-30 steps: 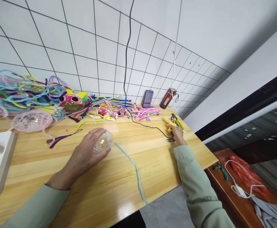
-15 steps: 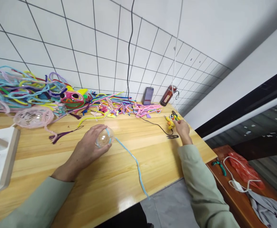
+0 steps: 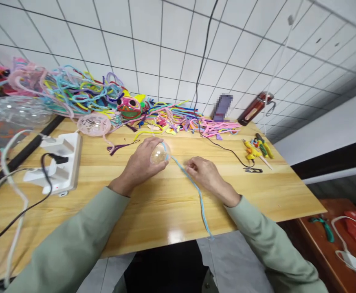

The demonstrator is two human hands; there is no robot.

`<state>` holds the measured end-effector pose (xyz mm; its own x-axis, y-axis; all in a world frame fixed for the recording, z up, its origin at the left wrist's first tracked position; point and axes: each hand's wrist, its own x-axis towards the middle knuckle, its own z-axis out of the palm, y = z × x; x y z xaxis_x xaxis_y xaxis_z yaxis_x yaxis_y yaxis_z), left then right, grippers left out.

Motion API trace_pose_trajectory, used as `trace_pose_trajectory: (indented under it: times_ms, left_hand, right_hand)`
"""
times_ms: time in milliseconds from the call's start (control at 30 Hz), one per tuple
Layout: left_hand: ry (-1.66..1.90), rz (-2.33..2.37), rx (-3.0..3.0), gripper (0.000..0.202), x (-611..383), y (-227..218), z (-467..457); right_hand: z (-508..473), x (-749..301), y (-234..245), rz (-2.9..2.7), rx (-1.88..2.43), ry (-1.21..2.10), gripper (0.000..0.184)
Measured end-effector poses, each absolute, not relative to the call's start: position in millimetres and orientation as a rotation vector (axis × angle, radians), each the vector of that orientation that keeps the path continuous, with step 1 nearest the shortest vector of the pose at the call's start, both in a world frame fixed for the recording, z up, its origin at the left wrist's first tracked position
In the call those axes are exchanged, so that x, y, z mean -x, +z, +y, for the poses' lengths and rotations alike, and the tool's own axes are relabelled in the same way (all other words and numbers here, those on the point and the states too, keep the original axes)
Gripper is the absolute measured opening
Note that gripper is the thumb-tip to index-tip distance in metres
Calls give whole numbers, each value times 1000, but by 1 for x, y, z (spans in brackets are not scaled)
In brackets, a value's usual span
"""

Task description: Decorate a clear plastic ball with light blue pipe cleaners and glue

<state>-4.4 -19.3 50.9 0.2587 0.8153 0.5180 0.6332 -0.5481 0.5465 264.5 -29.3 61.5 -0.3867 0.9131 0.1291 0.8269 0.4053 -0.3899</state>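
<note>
My left hand [image 3: 143, 162] grips a clear plastic ball [image 3: 159, 154] from its left side, thumb below and fingers over the top. A light blue pipe cleaner [image 3: 201, 199] runs along the ball's right side. From there its tail trails across the wooden table to the front edge. Just right of this tail is my right hand [image 3: 204, 173], its fingers curled closed. Whether they hold anything small is hidden. A yellow glue gun [image 3: 251, 152] lies farther right, with small black snips [image 3: 253, 170] in front of it and yellow-and-green-handled pliers [image 3: 265, 146] behind.
Along the tiled wall lie heaped pipe cleaners [image 3: 83, 91], a pink animal-face figure [image 3: 130, 106] and a pink-wrapped ball [image 3: 94, 124]. A phone-like object [image 3: 223, 108] and a red flask [image 3: 256, 108] stand behind. At left is a white power strip [image 3: 74, 162] with cables. A black cord [image 3: 223, 145] crosses the table.
My right hand has left the glue gun and come leftward beside the blue pipe cleaner. My left hand still holds the ball. The view has turned left.
</note>
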Motion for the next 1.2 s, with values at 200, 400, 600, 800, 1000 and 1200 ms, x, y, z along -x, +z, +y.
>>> trace_pose_trajectory:
  times_ms: [200, 400, 600, 800, 1000, 1200]
  left_hand:
    - [1207, 1373, -2310, 57, 8, 44, -14]
    - [1212, 1393, -2301, 54, 5, 48, -16]
    - [1195, 1377, -2252, 55, 4, 44, -14]
    - [1196, 1312, -2281, 56, -1, 45, -20]
    - [1213, 1174, -2223, 60, -7, 46, -22]
    - [1223, 1091, -2126, 53, -14, 45, -26]
  right_hand:
    - [0, -248, 56, -2653, 1175, 307, 35]
    - [8, -252, 48, -2835, 972, 130, 31]
    - [17, -262, 43, -2761, 896, 132, 15]
    - [5, -302, 53, -2416, 732, 247, 22]
    - [-2, -328, 69, -1614, 888, 724, 3]
    - [-10, -264, 89, -1280, 885, 1226, 30]
